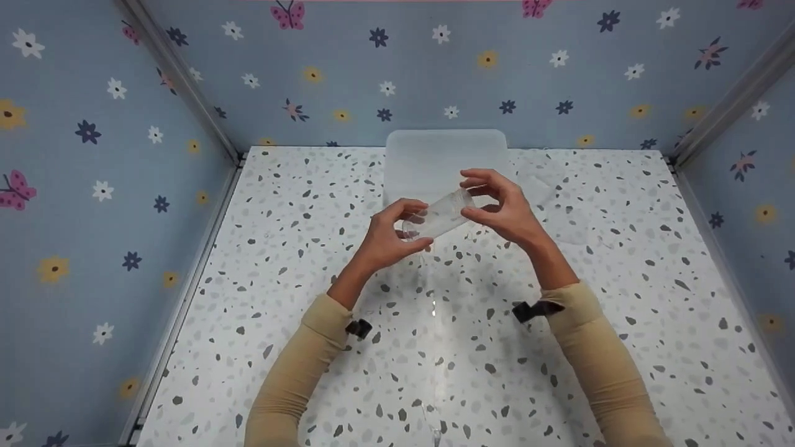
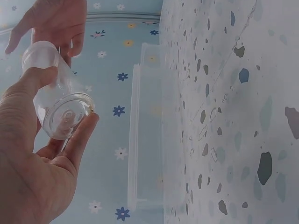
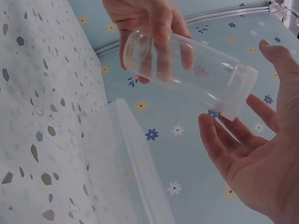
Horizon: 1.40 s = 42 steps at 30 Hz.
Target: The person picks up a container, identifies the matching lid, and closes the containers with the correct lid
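A clear cylindrical jar (image 1: 440,216) is held tilted above the table, its whitish translucent lid (image 3: 238,91) towards the right hand. My left hand (image 1: 388,236) grips the jar's base end, thumb on one side and fingers on the other. In the left wrist view the round bottom of the jar (image 2: 70,114) faces the camera. My right hand (image 1: 506,208) is spread around the lid end. Its fingertips (image 3: 208,122) are close by the lid's edge, while the thumb stands apart from it in the right wrist view.
Behind the hands, a translucent plastic box (image 1: 444,152) stands on the speckled table (image 1: 298,323) against the flowered back wall (image 1: 348,56). Thin see-through plastic pieces (image 1: 568,223) lie right of the box. Flowered panels also close off the left and right sides.
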{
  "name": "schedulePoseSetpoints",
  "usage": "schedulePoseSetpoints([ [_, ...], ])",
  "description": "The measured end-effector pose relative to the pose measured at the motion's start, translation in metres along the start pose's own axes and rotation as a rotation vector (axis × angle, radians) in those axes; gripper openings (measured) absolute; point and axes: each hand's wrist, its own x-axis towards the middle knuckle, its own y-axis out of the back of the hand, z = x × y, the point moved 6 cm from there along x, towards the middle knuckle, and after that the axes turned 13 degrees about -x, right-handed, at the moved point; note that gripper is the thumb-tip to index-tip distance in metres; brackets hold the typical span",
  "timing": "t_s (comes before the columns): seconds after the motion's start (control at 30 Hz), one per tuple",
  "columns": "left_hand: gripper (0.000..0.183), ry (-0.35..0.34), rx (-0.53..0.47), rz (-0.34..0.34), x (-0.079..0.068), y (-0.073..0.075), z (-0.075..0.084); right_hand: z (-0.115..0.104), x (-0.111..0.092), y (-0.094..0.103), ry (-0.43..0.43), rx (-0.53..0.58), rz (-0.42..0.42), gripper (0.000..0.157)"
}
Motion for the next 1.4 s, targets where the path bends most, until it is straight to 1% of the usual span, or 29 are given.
schedulePoseSetpoints([
  [0.1, 0.061, 0.001, 0.005, 0.013, -0.001, 0.003, -0.001, -0.003, 0.001, 0.011, 0.030, -0.044, -0.018, 0.071],
  [0.27, 0.061, -0.003, 0.010, 0.009, -0.003, 0.005, 0.000, -0.013, 0.003, 0.028, 0.126, -0.131, -0.070, 0.075],
  [0.37, 0.062, -0.002, 0.007, 0.008, -0.003, 0.005, 0.001, -0.020, 0.004, 0.034, 0.170, -0.164, -0.121, 0.074],
  [0.47, 0.063, 0.000, 0.002, 0.008, -0.003, 0.005, 0.002, -0.023, 0.004, 0.036, 0.189, -0.195, -0.159, 0.073],
  [0.6, 0.062, -0.002, 0.004, 0.001, -0.003, 0.004, 0.002, -0.021, 0.001, 0.035, 0.187, -0.218, -0.177, 0.068],
  [0.8, 0.062, -0.019, 0.003, -0.022, -0.003, 0.002, 0.003, -0.013, -0.002, 0.027, 0.181, -0.210, -0.193, 0.064],
  [0.93, 0.062, -0.013, 0.015, -0.021, -0.003, 0.001, 0.003, -0.011, -0.004, 0.023, 0.187, -0.214, -0.199, 0.060],
  [1.17, 0.062, -0.003, 0.030, -0.025, -0.002, -0.001, 0.002, -0.008, -0.004, 0.014, 0.177, -0.218, -0.235, 0.053],
  [1.3, 0.062, 0.000, 0.031, -0.029, -0.001, -0.003, 0.003, -0.008, -0.005, 0.012, 0.176, -0.240, -0.235, 0.047],
  [1.4, 0.063, -0.003, 0.027, -0.032, 0.000, -0.004, 0.003, -0.008, -0.005, 0.011, 0.177, -0.249, -0.232, 0.046],
])
